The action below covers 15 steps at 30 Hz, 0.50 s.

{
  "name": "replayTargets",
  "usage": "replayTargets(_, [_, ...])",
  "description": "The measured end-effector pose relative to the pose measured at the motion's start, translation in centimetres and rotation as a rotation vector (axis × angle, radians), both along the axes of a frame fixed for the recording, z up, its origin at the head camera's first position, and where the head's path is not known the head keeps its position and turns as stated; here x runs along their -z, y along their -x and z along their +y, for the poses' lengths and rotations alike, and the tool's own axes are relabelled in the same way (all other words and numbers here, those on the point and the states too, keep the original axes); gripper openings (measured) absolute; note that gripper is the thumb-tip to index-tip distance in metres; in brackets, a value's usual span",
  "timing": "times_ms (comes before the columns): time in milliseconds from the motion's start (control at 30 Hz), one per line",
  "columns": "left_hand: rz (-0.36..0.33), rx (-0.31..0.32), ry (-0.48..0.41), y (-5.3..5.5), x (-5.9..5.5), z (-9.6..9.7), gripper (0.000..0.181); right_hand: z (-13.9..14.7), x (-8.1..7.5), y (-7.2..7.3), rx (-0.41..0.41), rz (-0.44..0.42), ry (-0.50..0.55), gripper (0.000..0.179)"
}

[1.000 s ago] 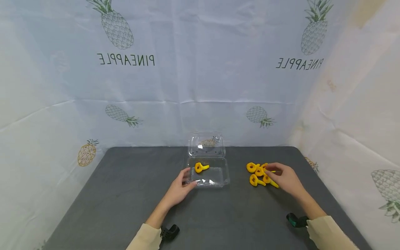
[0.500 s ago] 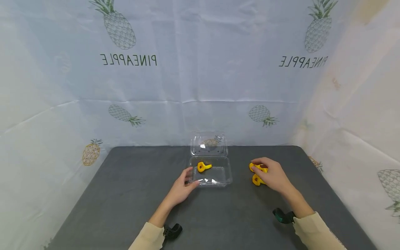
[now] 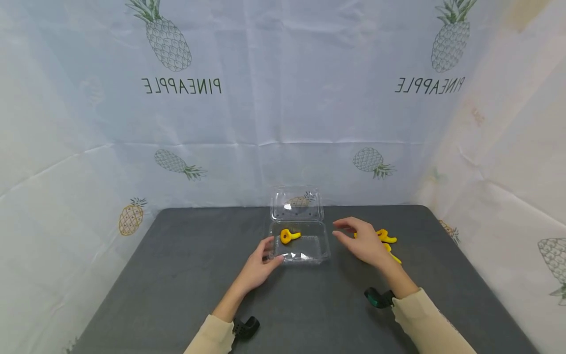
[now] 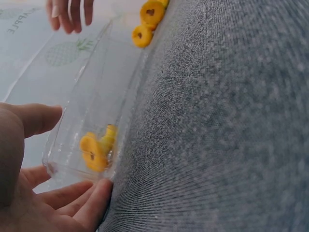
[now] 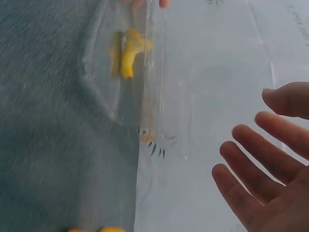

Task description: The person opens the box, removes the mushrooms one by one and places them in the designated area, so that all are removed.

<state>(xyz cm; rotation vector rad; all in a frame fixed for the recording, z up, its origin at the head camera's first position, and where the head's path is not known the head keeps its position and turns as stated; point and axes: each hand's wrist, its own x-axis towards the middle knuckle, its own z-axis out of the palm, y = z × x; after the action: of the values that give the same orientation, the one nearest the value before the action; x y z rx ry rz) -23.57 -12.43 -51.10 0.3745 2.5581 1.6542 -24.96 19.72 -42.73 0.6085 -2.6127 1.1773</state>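
A clear plastic clamshell container stands at the middle of the table, lid raised at the back. Inside, toward the left, lies one yellow mushroom-shaped piece with a round hollowed cap and a stem. My left hand holds the container's front left corner, thumb at the front rim and fingers along the side. To the container's right hovers my right hand, fingers spread apart; nothing shows in it in the right wrist view. Several more yellow mushroom-shaped pieces lie behind it, partly hidden.
The dark grey table reaches back to a white curtain printed with pineapples, which also hangs at both sides. A black wrist device sits by the left sleeve, and another wrist device by the right one.
My right hand has moved left from the yellow pieces to beside the container, uncovering pieces on the pile's right side. My left hand stays at the container's corner.
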Motion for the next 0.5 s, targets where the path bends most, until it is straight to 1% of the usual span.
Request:
replayTargets(167, [-0.003, -0.001, 0.002, 0.2, 0.1, 0.0, 0.071, -1.6, -0.3, 0.4, -0.017, -0.009, -0.009, 0.030])
replayTargets(367, [0.003, 0.000, 0.010, 0.2, 0.0, 0.0, 0.071, -3.4, -0.6, 0.8, -0.073, -0.047, -0.004, 0.032])
replayTargets(500, [0.001, 0.001, 0.010, 0.2, 0.1, 0.0, 0.072, -4.3, -0.5, 1.3, -0.099, -0.070, -0.002, 0.031])
